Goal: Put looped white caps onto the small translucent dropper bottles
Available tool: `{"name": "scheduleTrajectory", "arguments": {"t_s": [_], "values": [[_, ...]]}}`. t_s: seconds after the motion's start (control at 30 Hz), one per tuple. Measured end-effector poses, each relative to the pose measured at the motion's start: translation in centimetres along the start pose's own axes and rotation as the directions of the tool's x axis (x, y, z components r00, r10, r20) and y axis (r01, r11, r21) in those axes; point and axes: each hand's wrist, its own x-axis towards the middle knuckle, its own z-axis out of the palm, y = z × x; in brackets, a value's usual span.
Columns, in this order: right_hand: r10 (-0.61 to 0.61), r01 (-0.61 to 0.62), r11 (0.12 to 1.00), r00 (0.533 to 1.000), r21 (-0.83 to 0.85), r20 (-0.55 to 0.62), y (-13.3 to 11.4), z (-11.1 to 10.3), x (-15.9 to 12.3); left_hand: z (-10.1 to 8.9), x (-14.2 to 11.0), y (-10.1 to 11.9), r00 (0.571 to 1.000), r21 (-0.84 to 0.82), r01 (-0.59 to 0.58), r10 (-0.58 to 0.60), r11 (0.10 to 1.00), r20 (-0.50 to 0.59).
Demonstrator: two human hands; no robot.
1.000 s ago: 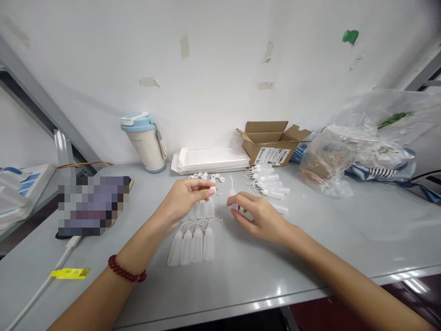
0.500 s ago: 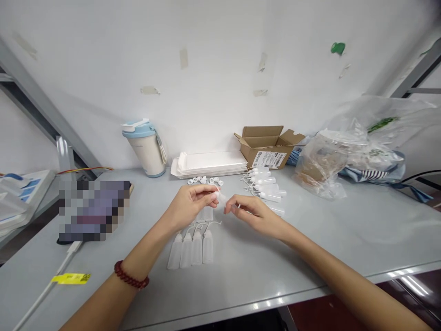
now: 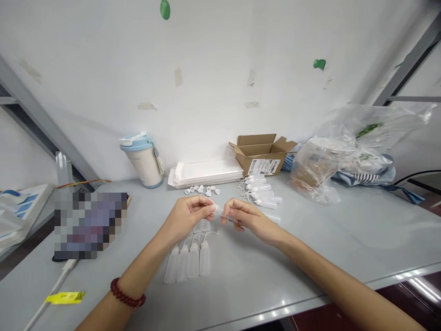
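Note:
Between my hands a small translucent plastic squeeze bottle (image 3: 221,213) lies roughly sideways. My left hand (image 3: 191,215) pinches its white cap end between thumb and forefinger. The fingers of my right hand (image 3: 247,218) are curled round the body and hide much of it. Below my left hand several similar bottles (image 3: 194,261) lie side by side with thin tubes at their tops, and more bottles (image 3: 201,225) show partly behind the fingers. Beyond my right hand lies a pile of bottles with white tops (image 3: 261,188). Loose white caps (image 3: 200,189) sit behind my left hand.
Flat white boxes (image 3: 208,172) are stacked against the wall, beside an open cardboard box (image 3: 262,158). A tumbler (image 3: 144,161) stands at back left. A blurred-out device (image 3: 93,227) with a cable lies at left. Clear plastic bags (image 3: 320,172) occupy the right back.
My right hand's fingers have closed round the bottle's body, where they were curled just beside it. The bottle has turned more sideways. The whole view has shifted slightly.

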Motion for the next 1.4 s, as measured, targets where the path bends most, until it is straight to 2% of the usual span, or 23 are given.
{"name": "scheduleTrajectory", "arguments": {"t_s": [0.13,0.3,0.43,0.5,0.6,0.7,0.9,0.97,1.13,1.4], "values": [[0.005,-0.005,0.998,1.0,0.056,-0.01,0.0,0.4,0.1,0.2,-0.2,0.1,0.999,0.019,0.046,-0.046,0.999,-0.004],[0.124,-0.117,0.965,0.992,0.236,-0.016,0.2,0.2,0.2,0.0,-0.1,-0.4,0.999,-0.035,-0.026,0.027,0.999,0.037],[0.194,-0.182,0.928,0.981,0.326,-0.003,0.2,0.1,0.1,-0.2,0.0,-0.5,0.999,-0.083,0.001,0.003,0.997,0.05],[0.207,-0.198,0.922,0.978,0.332,0.008,0.2,0.2,0.1,-0.2,0.1,-0.5,0.998,-0.072,0.028,-0.023,0.997,0.06],[0.218,-0.209,0.924,0.976,0.32,0.008,0.2,0.3,0.1,0.3,0.0,-0.4,0.998,0.092,0.048,-0.051,0.995,0.034],[0.235,-0.223,0.923,0.972,0.315,0.0,0.0,0.2,0.0,0.9,-0.2,-0.6,1.0,0.23,-0.001,-0.004,0.973,0.021],[0.257,-0.238,0.904,0.966,0.356,-0.007,-0.3,0.1,-0.2,1.1,-0.4,-0.8,0.99,0.158,-0.127,0.115,0.979,0.084],[0.25,-0.23,0.911,0.968,0.343,-0.013,-0.3,0.1,-0.2,1.1,-0.5,-0.6,0.991,0.136,-0.108,0.095,0.985,0.098],[0.199,-0.186,0.95,0.98,0.249,-0.028,-0.6,0.3,-0.2,1.6,-0.7,-0.4,0.995,0.143,0.036,-0.049,0.989,0.087],[0.221,-0.201,0.938,0.974,0.283,-0.04,-0.5,0.1,-0.2,1.6,-1.1,0.3,0.992,0.21,-0.061,0.035,0.976,0.122]]}}
